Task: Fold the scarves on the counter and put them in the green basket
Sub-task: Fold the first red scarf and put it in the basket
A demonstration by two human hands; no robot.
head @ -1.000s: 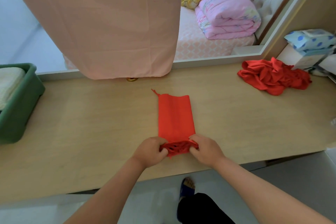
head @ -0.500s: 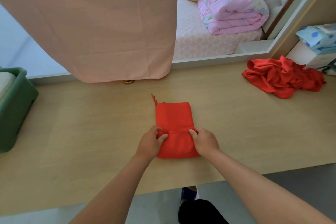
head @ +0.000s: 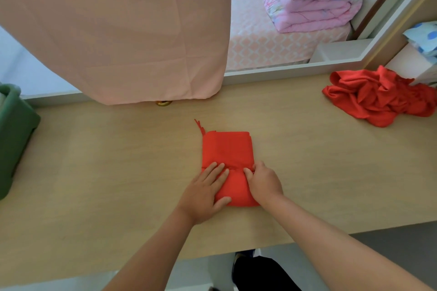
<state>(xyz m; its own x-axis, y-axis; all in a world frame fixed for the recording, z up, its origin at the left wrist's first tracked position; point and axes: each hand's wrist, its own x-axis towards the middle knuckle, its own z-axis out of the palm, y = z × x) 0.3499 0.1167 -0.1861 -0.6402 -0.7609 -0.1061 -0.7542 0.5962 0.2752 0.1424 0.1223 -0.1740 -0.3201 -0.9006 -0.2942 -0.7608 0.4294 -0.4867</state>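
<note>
Step in hand: by my reading, setting the last fold of the folded scarf (head: 226,149), with its near end laid over the far part.
Left hand: the left hand (head: 205,192) lies flat on the near left of the cloth, fingers straight and pressing down.
Right hand: the right hand (head: 263,183) sits at the right edge of the fold, fingers curled and pinching the flap's edge.
Folded scarf: a compact red rectangle on the desk (head: 113,172), straight in front of the person. The flap's edge runs crosswise at the fingertips.
Fringe: a loose fringe (head: 199,125) pokes out at the far left corner.
Doing it well: line the flap's sides up with the layer below, then smooth with the flat palm from the crease outward so no air bulges. The fringe probably wants tucking in.
Lifting: likely best to slide both hands under the short ends, as the soft layers could slip apart.
Green basket: the green basket (head: 16,139) stands at the desk's left edge, well apart from the fold.
Left to do: a crumpled scarf (head: 378,98) waits at the far right, unfolded.
</note>
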